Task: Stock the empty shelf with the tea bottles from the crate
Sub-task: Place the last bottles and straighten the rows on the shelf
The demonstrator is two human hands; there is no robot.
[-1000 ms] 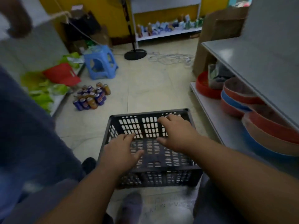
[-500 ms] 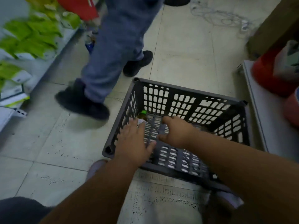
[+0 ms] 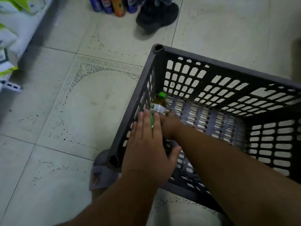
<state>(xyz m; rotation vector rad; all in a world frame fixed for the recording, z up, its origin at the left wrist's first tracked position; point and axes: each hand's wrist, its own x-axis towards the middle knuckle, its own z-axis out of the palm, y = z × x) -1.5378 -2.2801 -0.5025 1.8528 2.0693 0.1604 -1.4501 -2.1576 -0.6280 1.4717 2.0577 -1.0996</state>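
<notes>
The left hand (image 3: 146,144) is spread flat, fingers straight and slightly parted, palm down over the near-left corner of the crate (image 3: 228,66); it grips nothing, though its fingertips overlap the bottle below. The right hand (image 3: 169,126) reaches deeper in, mostly hidden behind the left one, its fingers down at the bottle's body; whether they have closed round it cannot be told.

The bottle (image 3: 158,103) lies against the crate's left wall near the far-left corner, green cap pointing away, amber tea showing at the neck, a white and green label further down. The rest of the crate floor in view is bare lattice.

The crate is dark grey plastic with slotted walls and stands on the floor (image 3: 84,98), which is pale tile with speckled wear and a faint patterned border. A grey slipper (image 3: 99,170) shows just beside the crate's near-left corner.

Further out, at the top, a black shoe (image 3: 156,13) of another person stands on the tile, and just left of it are cans (image 3: 112,5) in blue and orange, cut off by the frame. Along the left edge runs a low white shelf (image 3: 27,30) carrying green and white packs (image 3: 6,38).
</notes>
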